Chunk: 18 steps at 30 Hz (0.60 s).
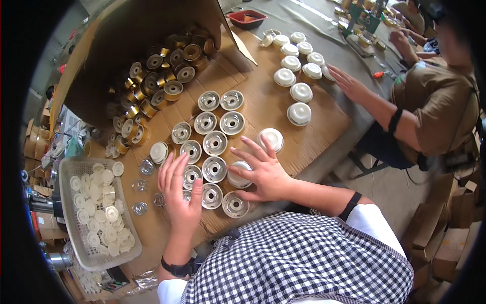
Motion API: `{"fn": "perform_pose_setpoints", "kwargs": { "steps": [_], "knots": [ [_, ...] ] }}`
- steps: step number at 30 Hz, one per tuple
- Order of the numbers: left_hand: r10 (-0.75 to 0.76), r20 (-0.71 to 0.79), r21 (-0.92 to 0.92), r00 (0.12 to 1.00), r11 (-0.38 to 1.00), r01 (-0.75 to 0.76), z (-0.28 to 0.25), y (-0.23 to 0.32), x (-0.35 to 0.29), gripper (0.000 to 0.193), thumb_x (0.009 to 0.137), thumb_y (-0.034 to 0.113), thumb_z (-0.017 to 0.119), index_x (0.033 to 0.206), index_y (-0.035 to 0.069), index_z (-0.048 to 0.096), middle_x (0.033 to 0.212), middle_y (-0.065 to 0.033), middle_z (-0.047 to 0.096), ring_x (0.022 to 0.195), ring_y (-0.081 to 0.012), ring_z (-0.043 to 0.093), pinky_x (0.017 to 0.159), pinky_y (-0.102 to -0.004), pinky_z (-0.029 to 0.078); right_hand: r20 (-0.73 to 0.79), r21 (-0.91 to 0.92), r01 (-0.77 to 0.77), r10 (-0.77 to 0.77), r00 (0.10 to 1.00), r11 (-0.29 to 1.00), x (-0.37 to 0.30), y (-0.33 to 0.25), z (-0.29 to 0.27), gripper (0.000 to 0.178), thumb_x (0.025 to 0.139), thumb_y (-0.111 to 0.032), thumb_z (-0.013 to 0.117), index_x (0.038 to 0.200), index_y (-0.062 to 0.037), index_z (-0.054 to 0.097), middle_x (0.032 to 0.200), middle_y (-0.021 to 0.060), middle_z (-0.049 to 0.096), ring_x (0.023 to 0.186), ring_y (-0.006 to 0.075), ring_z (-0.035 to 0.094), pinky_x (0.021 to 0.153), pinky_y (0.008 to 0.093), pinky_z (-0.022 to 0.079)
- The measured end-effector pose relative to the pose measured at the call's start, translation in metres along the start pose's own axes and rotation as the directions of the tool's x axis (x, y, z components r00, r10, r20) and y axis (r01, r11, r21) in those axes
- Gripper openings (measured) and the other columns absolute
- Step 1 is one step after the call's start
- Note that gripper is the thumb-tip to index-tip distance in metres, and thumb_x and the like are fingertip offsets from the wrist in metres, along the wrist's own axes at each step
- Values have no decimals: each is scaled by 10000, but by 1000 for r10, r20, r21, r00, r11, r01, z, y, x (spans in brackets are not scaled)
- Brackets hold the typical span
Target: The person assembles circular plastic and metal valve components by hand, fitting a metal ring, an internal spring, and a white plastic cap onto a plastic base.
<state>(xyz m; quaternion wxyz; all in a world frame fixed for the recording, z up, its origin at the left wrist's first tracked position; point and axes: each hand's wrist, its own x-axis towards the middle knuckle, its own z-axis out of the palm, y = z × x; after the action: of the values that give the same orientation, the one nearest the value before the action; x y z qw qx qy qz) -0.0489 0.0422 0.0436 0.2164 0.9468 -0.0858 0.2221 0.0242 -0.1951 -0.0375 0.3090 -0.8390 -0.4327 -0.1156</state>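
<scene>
Over the rows of metal cups (214,169) with open silver tops and centre holes, both of my hands are spread. My left hand (180,195) is open, its fingers above the left cups, close to a white-capped cup (159,152). My right hand (268,177) has its fingers apart. A white cap (239,175) shows between its thumb and index finger; whether they touch it I cannot tell. Just beyond its fingertips stands another white-capped cup (270,140). Small clear plastic pieces (139,208) lie left of my left hand.
A white basket (68,202) of white plastic caps stands at left. Behind it, a large cardboard box (96,55) lies open with many gold cups. Several white-capped cups (299,114) line the right, where a co-worker's hand (347,83) reaches. A red tray (246,19) sits far back.
</scene>
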Motion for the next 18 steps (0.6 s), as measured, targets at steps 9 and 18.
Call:
{"fn": "perform_pose_setpoints", "kwargs": {
  "steps": [9,18],
  "knots": [
    [-243,-90,-61,966,969,238,-13,-32,-38,362,976,180,627,1304,28,626,1351,-141,610,1360,-368,479,1158,-480,343,23,-50,3,-1,1000,999,-3,17,6,710,741,-491,783,1391,-268,604,1473,110,509,1469,404,335,1192,722,102],
    [-186,-61,33,981,982,188,-20,-23,-34,346,934,191,675,1241,32,658,1333,-129,627,1357,-387,483,1129,-486,380,-149,-341,-210,168,975,916,11,94,-28,660,685,-459,821,1291,-246,668,1404,91,561,1437,351,377,1241,617,112]
  ]
}}
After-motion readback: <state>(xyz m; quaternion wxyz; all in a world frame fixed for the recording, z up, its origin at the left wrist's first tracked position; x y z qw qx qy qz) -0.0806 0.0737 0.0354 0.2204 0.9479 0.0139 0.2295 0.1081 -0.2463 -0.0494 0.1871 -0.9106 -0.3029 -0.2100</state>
